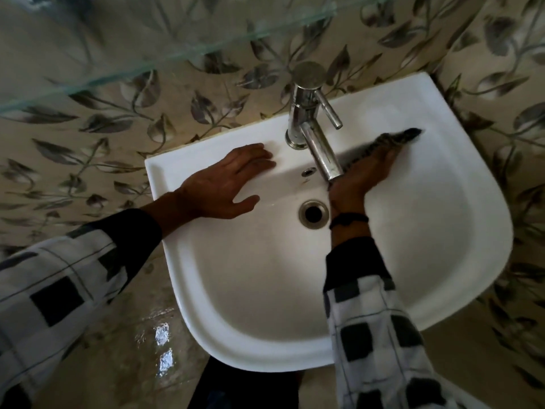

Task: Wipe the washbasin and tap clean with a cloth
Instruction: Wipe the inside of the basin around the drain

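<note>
Pressing a dark cloth (392, 141) flat against the basin (442, 231) ledge just right of the tap (312, 125), the right hand (362, 172) lies open over it, palm down, pinning rather than gripping. The left hand (224, 181) rests spread and empty on the ledge left of the tap, thumb hanging over the bowl edge.

A sweep back toward the tap could knock the wrist against the spout, which already crosses over it, or catch the lever and start water running. With only flat pressure, the cloth may also slip out from under the palm.

Most of the cloth is covered by the hand; only its blurred far end shows. The right fingertips are hard to make out. The tap's base behind the spout is partly hidden.
</note>
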`<state>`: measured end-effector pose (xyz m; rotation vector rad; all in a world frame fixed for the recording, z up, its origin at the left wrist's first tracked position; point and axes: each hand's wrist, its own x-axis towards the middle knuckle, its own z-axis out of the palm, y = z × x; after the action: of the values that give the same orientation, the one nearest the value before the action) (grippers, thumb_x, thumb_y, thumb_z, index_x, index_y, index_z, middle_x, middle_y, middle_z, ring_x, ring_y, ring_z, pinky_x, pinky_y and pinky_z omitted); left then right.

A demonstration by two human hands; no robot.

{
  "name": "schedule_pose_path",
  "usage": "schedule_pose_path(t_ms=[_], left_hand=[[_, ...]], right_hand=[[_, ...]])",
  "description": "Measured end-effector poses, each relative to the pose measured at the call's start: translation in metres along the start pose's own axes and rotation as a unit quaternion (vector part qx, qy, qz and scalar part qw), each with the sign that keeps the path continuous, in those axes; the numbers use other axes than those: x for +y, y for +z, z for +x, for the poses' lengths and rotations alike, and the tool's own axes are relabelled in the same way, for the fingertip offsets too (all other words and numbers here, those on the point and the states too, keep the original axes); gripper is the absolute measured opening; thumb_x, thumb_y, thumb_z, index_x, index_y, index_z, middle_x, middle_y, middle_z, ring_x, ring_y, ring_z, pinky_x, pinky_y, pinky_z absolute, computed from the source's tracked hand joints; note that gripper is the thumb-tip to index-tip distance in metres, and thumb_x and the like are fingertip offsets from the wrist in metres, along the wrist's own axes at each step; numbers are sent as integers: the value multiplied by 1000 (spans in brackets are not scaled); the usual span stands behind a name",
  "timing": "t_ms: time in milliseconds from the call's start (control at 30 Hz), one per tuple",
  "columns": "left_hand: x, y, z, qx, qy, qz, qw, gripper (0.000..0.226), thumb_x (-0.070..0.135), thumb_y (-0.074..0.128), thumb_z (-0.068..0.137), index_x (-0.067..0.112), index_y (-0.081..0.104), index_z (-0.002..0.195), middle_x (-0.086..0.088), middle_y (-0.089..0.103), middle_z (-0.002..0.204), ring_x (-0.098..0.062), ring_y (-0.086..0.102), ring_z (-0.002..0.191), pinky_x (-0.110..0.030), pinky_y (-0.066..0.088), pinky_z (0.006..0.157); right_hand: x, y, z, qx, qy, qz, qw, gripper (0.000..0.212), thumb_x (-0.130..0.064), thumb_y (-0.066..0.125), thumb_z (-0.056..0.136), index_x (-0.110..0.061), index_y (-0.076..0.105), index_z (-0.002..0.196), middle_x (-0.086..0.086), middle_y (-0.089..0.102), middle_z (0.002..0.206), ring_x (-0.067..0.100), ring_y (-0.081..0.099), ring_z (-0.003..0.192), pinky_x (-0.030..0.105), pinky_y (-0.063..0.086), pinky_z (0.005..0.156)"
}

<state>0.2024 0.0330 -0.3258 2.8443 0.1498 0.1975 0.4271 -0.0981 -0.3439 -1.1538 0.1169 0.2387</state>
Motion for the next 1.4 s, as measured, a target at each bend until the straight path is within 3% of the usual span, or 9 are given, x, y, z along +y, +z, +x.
schedule_pose_path(t_ms=[133,300,433,567,700,800,1033,1200,1400], left_hand=[[-1,1,0,3,4,3,1000,66,33,63,94,2,42,148,-18,40,152,-32,27,149,-46,32,119],[-1,0,1,-7,1,3,1000,68,34,63,93,3,40,149,-18,39,153,-33,26,150,-48,31,119],[-1,1,-1,-11,-3,4,1000,69,35,63,93,5,39,150,-17,38,154,-31,25,151,-47,30,120],[-3,2,-3,-11,-9,3,1000,70,37,62,92,7,39,151,-16,37,155,-30,24,151,-45,29,121],[-3,2,-2,0,-5,-2,1000,69,35,64,91,7,41,150,-15,39,153,-30,27,150,-44,30,120],[-3,1,-1,3,-2,-6,1000,69,36,64,91,7,42,149,-15,39,153,-30,28,150,-46,32,120],[0,2,-5,5,-16,-12,1000,65,44,54,96,10,42,150,-11,38,155,-27,28,150,-44,32,120],[1,0,-3,8,-17,-17,1000,62,50,45,100,16,40,151,-7,38,156,-23,27,150,-45,35,118],[0,-2,0,10,-14,-7,1000,63,52,44,100,16,40,151,-5,38,156,-18,24,151,-35,27,122]], right_hand=[[11,-2,-40,-53,42,-88,994,60,-41,28,109,-28,-2,160,-7,12,166,0,36,139,20,34,105],[23,-13,-15,-41,52,-49,997,59,-33,23,112,-12,-7,158,1,-3,166,14,14,151,-4,20,100],[28,-10,-20,-82,-7,-124,989,72,-48,31,107,-22,-11,159,-7,-11,167,-1,9,149,31,10,126],[51,-21,5,-119,-72,-147,979,58,-37,24,112,-29,-9,159,-23,-5,160,-22,12,139,11,14,118],[93,-32,24,-80,89,-124,985,69,-45,42,105,-31,3,160,-8,8,168,16,16,153,40,16,125],[31,-20,-39,-125,34,-197,972,59,-9,31,106,-17,6,159,12,13,165,22,30,144,17,30,112],[56,-12,0,-89,29,-103,990,64,-46,31,109,-29,-3,160,-15,-10,166,-6,4,150,29,1,127],[28,-15,-35,-141,-59,-162,975,51,-21,14,113,-18,-10,159,-19,-14,161,-27,3,136,-6,14,104],[32,-10,-13,-98,22,-130,986,58,-37,21,111,-30,-12,158,-15,-19,164,-7,-3,150,26,-1,126]])
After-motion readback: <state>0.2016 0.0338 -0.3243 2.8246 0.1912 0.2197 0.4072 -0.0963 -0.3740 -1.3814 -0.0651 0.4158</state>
